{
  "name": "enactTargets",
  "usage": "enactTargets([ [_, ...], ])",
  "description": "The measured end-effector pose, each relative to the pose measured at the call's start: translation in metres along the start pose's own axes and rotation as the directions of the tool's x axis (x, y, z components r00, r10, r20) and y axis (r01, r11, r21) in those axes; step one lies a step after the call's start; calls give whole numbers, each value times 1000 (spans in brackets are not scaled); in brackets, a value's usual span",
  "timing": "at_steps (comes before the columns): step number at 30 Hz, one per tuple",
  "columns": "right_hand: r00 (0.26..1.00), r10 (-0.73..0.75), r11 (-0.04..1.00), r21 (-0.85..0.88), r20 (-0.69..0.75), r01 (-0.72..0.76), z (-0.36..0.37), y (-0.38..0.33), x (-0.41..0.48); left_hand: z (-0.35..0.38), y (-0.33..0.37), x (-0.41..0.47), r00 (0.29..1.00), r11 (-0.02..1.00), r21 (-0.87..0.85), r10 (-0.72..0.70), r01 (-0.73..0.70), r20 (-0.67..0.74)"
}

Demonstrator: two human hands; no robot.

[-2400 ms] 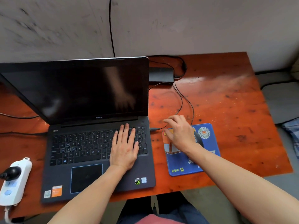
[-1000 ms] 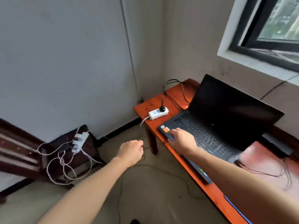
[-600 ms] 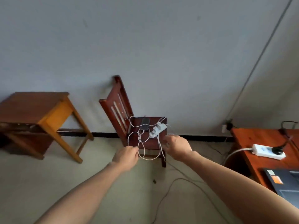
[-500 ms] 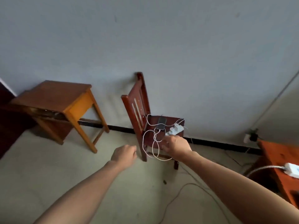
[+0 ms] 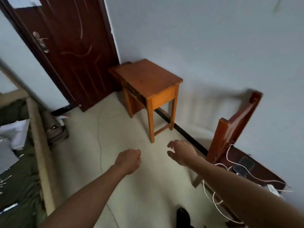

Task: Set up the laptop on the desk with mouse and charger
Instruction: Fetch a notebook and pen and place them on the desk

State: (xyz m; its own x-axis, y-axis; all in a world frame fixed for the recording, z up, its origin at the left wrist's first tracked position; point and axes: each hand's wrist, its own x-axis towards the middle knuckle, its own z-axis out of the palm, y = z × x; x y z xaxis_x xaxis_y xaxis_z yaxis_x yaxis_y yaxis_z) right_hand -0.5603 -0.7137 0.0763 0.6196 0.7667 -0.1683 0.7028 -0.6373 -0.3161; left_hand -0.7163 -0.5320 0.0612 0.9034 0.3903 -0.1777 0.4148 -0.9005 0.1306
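Bare forearms, no sleeves; one dark shoe (image 5: 183, 215)

A dark brown door (image 5: 69, 51) stands far left in a pale wall (image 5: 205, 38). A small wooden table (image 5: 148, 79) sits against that wall on the light floor (image 5: 102, 129). A reddish chair (image 5: 236, 125) stands at right.

Plain home room (wooden door (image 5: 70, 51), chair (image 5: 233, 129))

Both hands hang empty over the floor, left hand (image 5: 129, 162) fisted, right hand (image 5: 181, 153) loosely spread, before a wooden stool (image 5: 148, 83)
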Motion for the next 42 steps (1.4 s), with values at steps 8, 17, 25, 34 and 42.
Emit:
enactTargets([
  [8, 974, -204, 979, -8, 101, 206, -34, -39, 179, -35, -74, 82, 952, 950, -115, -299, 290, -70],
  [17, 924, -337, 937, -27, 178, 347, -11, -124, 365, -58, -215, 171, 897, 894, -108, -441, 434, -42],
  [25, 951, -281, 960, 14, 133, 281, -27, -219, 535, -119, -376, 276, 889, 888, -103, -455, 449, -47],
  [34, 956, -238, 971, 7, 171, 240, -27, -265, 725, -153, -503, 420, 900, 893, -131, -436, 431, -14],
  [42, 960, -139, 990, 64, 243, 127, -12, -288, 921, -188, -614, 578, 896, 884, -152, -442, 442, 35],
])
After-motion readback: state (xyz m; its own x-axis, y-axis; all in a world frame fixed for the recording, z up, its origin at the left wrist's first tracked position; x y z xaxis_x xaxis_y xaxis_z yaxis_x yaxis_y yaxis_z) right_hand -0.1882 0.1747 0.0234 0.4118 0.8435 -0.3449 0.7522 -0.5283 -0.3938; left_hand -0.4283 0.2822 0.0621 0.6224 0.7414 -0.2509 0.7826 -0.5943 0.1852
